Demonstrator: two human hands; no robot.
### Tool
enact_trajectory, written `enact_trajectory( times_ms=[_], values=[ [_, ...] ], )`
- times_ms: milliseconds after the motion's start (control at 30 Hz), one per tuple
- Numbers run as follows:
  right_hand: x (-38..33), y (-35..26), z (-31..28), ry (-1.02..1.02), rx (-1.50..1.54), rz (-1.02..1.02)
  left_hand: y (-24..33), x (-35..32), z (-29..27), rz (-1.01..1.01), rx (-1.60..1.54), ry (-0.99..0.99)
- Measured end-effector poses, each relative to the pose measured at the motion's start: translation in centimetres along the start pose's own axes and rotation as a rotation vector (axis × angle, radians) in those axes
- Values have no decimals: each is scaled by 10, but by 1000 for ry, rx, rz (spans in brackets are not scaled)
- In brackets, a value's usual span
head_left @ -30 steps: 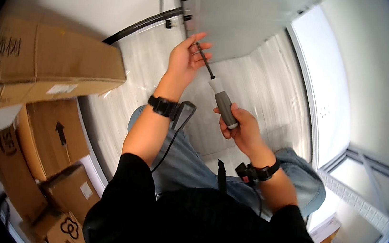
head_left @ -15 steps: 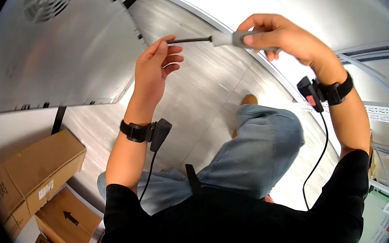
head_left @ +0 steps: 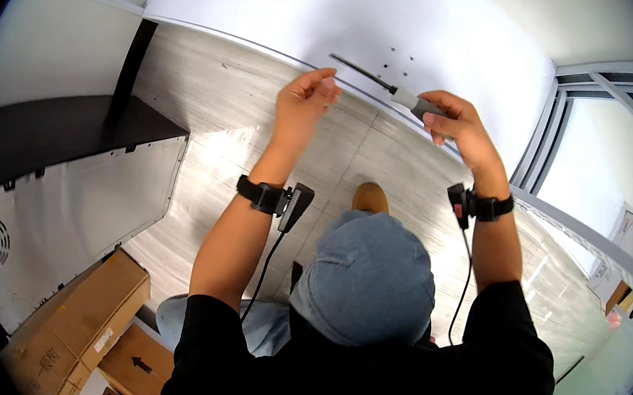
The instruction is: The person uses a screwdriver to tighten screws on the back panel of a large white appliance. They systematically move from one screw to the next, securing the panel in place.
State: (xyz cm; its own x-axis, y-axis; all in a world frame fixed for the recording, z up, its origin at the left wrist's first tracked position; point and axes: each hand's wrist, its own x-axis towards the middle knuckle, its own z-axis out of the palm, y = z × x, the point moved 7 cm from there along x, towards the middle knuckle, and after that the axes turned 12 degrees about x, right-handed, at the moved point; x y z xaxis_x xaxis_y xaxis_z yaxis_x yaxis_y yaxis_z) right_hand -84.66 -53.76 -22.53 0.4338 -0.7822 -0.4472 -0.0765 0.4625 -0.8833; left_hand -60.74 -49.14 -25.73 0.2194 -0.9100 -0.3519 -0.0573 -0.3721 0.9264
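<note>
R hand [head_left: 458, 129], L hand [head_left: 299, 113] + 1 screwdriver [head_left: 404, 96] had swung away from 1 metal cabinet [head_left: 99, 188] since prev. frame. R pinched the grey handle [head_left: 425, 108] in front of 1 white panel [head_left: 276, 6]; L, fingers bent, was nr. the tip [head_left: 337, 58], couldn't tell if pinching anything. 2 wrist straps [head_left: 260, 194] on.

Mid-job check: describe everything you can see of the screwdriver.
The screwdriver has a slim dark shaft and a thick handle, pale at the front, grey behind, plastic-looking. It slants, tip toward the picture's upper left, with the white panel behind. The right hand grips the handle; the left hand is near the tip, apparently not touching. The tip's shape is too small to tell.
</note>
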Motion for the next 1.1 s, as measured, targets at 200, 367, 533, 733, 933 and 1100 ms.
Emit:
enact_trajectory(
  times_ms=[200,367,533,733,933,1100],
  values=[
    [-6,87,-57,145,365,31,-40,43,83,293,486,24],
    [-17,117,-72,211,441,98,-41,57,106,391,714,115],
    [-15,118,-71,178,391,125,-47,58,106,382,748,165],
    [7,90,-31,23,212,169,-87,40,59,-164,-230,138],
    [47,72,75,-259,-58,219,-109,-15,-47,-247,-1056,227],
    [68,63,180,-480,-269,221,-142,-76,-134,-131,-1251,394]
  ],
)
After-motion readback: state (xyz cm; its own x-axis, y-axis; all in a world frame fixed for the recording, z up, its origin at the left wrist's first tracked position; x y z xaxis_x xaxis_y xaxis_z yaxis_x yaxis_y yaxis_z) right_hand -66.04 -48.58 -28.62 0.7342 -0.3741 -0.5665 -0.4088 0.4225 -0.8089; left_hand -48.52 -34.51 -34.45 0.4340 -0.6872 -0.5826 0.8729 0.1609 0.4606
